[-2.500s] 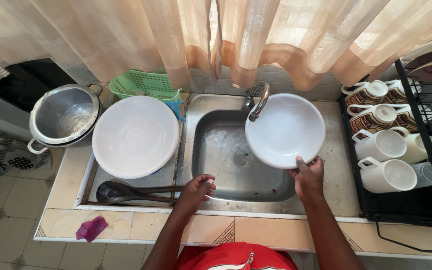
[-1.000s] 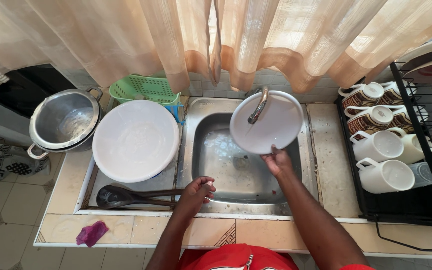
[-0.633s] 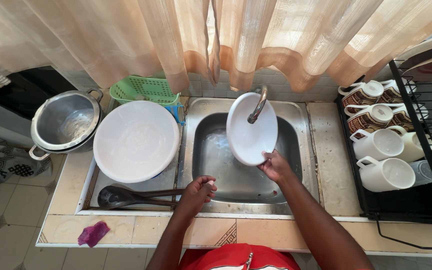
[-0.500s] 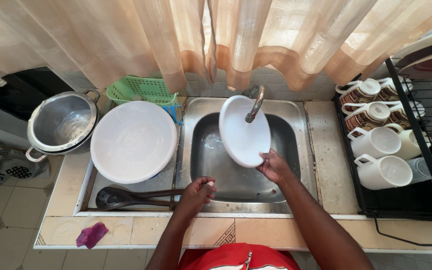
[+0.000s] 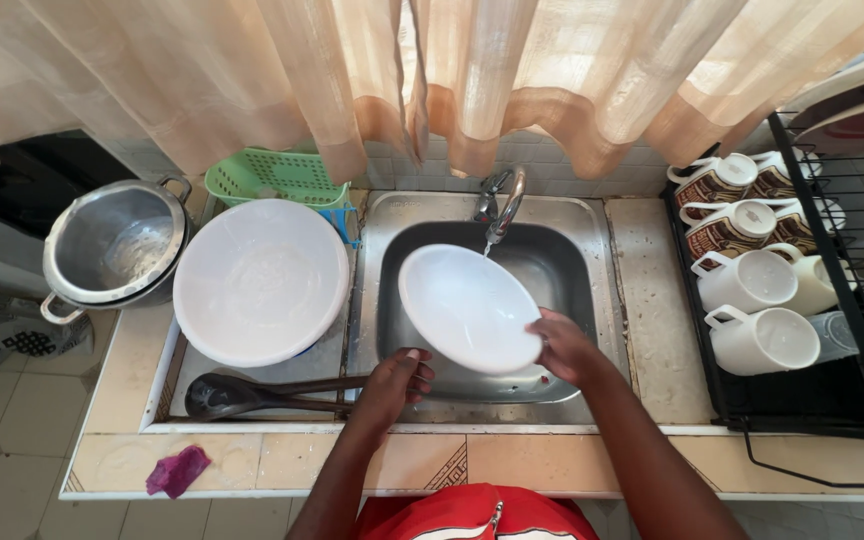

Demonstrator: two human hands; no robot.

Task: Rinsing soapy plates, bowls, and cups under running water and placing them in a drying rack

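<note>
At centre frame we hold the white plate [image 5: 469,307] tilted over the sink [image 5: 562,262] under the tap [image 5: 500,207], right hand [image 5: 564,345] fingers pinching its rim; left hand [image 5: 392,381] fingers curled loosely on the sink's front edge. Wet, one-handed grip: it could slip and chip.

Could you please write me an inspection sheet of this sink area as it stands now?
Surface: tiled counter around a steel sink; tap over the basin.
Job's things: white plate, tilted over the basin under the tap.
Clutter: white basin, steel pot, green basket, dark ladle, purple scrap.
Hands: right hand grips the plate's rim; left hand at its lower edge.
Cables: nothing seen.
Surroundings: curtain; black rack with mugs.
</note>
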